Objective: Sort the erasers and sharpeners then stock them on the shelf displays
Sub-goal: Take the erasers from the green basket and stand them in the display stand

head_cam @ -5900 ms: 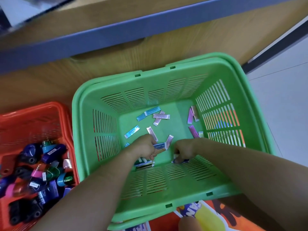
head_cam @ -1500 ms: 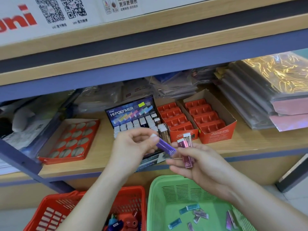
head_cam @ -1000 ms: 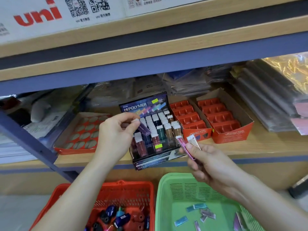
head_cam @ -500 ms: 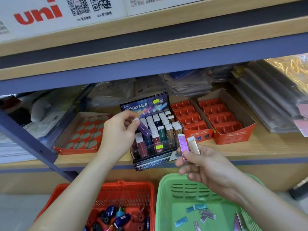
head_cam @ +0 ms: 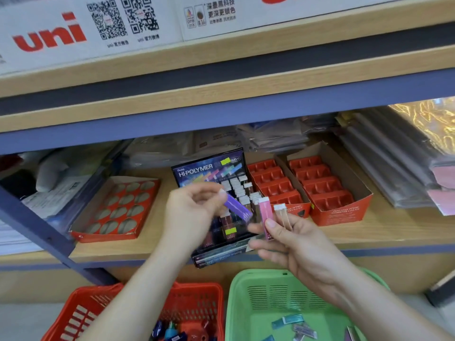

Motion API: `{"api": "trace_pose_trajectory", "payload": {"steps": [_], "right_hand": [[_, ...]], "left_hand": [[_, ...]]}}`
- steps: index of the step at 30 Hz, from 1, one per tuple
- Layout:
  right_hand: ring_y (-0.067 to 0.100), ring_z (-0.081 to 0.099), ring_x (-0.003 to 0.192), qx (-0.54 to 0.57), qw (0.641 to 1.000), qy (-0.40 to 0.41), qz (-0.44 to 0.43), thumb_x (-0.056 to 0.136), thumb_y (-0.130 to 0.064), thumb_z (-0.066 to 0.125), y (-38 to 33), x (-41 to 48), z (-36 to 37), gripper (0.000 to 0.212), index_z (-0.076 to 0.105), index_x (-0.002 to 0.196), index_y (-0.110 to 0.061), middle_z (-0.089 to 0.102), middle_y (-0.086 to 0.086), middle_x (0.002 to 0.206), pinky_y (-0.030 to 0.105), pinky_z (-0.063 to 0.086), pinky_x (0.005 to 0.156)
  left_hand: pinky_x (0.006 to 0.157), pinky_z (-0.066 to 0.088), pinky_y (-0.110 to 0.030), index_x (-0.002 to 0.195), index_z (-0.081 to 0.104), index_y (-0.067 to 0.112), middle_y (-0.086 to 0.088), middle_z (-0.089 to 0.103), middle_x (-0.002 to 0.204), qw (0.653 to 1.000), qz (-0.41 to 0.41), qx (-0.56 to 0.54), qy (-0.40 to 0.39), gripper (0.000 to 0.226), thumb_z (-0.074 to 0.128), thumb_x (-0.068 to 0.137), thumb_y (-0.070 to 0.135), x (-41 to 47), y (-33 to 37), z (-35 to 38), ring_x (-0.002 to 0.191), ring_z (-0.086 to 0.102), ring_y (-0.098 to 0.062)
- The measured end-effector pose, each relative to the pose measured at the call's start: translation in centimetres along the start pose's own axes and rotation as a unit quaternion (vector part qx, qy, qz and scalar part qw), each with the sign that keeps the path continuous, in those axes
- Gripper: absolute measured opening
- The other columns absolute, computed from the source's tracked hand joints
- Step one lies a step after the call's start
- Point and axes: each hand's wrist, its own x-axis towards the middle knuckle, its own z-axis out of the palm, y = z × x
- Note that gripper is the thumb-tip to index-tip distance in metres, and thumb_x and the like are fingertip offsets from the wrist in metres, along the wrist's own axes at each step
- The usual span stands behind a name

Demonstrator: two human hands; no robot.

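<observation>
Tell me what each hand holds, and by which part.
Left hand pinches the purple eraser by its upper, white-tipped end. Right hand holds the pink eraser and the pale eraser by their lower ends.

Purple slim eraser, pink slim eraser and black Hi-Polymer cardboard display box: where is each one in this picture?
Purple slim eraser (head_cam: 237, 207): head view, middle of its purple sleeve.
Pink slim eraser (head_cam: 265, 210): head view, upper part of its pink sleeve.
Black Hi-Polymer cardboard display box (head_cam: 209, 167): head view, printed back panel.

A stationery shop: a uni brand sign (head_cam: 49, 38) above a wooden shelf (head_cam: 394, 232) holding an eraser display box (head_cam: 209, 166), a green basket (head_cam: 234, 303) below.
</observation>
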Motion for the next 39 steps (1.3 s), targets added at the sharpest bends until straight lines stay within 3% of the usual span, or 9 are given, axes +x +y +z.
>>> {"api": "trace_pose_trajectory", "payload": {"steps": [3,6,11,16,22,26,29,34,39], "right_hand": [[0.015,0.065,0.058,-0.031,0.998,0.047,-0.006,0.096,-0.017,0.055,-0.6,0.2,-0.6,0.011,0.059,0.098,-0.008,0.075,0.012,0.09,0.021,0.05,0.047],[0.012,0.048,0.044,-0.066,0.995,0.07,-0.011,0.096,-0.027,0.055,-0.8,0.3,-1.2,0.015,0.056,0.092,-0.013,0.065,0.006,0.065,0.022,0.035,0.045],[0.011,0.03,0.04,-0.066,0.996,0.064,0.003,0.095,-0.03,0.056,-0.4,0.8,-1.4,0.016,0.056,0.095,-0.014,0.044,0.002,0.053,0.022,0.025,0.042],[0.012,0.035,0.042,-0.045,0.996,0.071,0.02,0.096,-0.02,0.055,-0.1,1.3,-1.8,0.011,0.056,0.102,-0.011,0.047,0.003,0.055,0.022,0.028,0.042],[0.021,0.058,0.052,-0.008,0.998,0.046,0.048,0.093,-0.016,0.056,-0.2,1.3,-1.6,0.015,0.057,0.103,-0.005,0.068,0.018,0.077,0.023,0.043,0.042],[0.024,0.07,0.069,-0.029,0.998,-0.007,0.055,0.082,-0.009,0.061,-0.7,0.9,-1.1,0.025,0.057,0.106,-0.002,0.072,0.021,0.1,0.025,0.051,0.047],[0.018,0.064,0.063,-0.06,0.997,-0.022,0.049,0.077,-0.005,0.066,-1.9,1.8,0.4,0.024,0.057,0.099,-0.011,0.071,0.011,0.083,0.022,0.044,0.042],[0.009,0.034,0.047,-0.239,0.97,-0.001,-0.044,0.087,-0.022,0.069,-2.2,5.6,4.6,0.011,0.066,0.098,-0.021,0.04,-0.003,0.057,0.019,0.025,0.039],[0.005,0.03,0.043,-0.339,0.934,0.025,-0.111,0.09,-0.023,0.067,-0.6,7.9,6.0,0.015,0.065,0.077,-0.015,0.039,-0.013,0.048,0.018,0.025,0.044]], "left_hand": [[0.072,0.059,-0.033,0.082,0.072,0.018,-0.004,0.074,0.079,0.997,0.018,0.051,0.048,0.009,0.073,0.083,0.01,3.4,0.1,-1.3,0.071,0.071,-0.016],[0.079,0.058,-0.034,0.08,0.07,0.027,0.006,0.073,0.081,0.987,0.029,0.16,0.012,0.011,0.073,0.084,0.017,5.9,-0.7,-1.3,0.077,0.07,-0.01],[0.073,0.048,-0.016,0.092,0.074,0.021,0.01,0.07,0.086,0.952,0.076,0.292,-0.051,0.007,0.07,0.086,0.023,7.6,-2.3,-0.2,0.081,0.063,-0.001],[0.072,0.045,-0.019,0.093,0.074,0.021,0.012,0.066,0.082,0.937,0.102,0.323,-0.082,0.008,0.071,0.086,0.023,8.6,-2.9,0.3,0.08,0.062,-0.005],[0.072,0.048,-0.017,0.088,0.069,0.028,0.014,0.068,0.086,0.972,0.068,0.225,-0.022,0.01,0.068,0.088,0.019,9.4,-2.3,-2.2,0.081,0.062,-0.002],[0.069,0.057,-0.021,0.083,0.068,0.023,-0.001,0.071,0.086,0.992,0.036,0.116,0.017,0.015,0.068,0.087,0.008,8.3,-2.0,-4.9,0.072,0.069,-0.01],[0.061,0.052,-0.012,0.083,0.069,0.019,-0.001,0.071,0.082,0.997,0.016,0.069,0.015,0.014,0.068,0.086,0.005,6.9,-1.7,-5.8,0.065,0.066,-0.001],[0.058,0.054,-0.018,0.082,0.07,0.009,-0.006,0.07,0.07,0.998,-0.021,-0.036,-0.045,0.01,0.067,0.083,-0.001,5.1,-1.2,-5.6,0.058,0.065,-0.009],[0.063,0.056,-0.022,0.085,0.072,0.009,-0.008,0.072,0.074,0.994,-0.048,-0.059,-0.072,0.007,0.066,0.087,0.009,5.7,-1.9,-5.3,0.065,0.067,-0.015]]}}
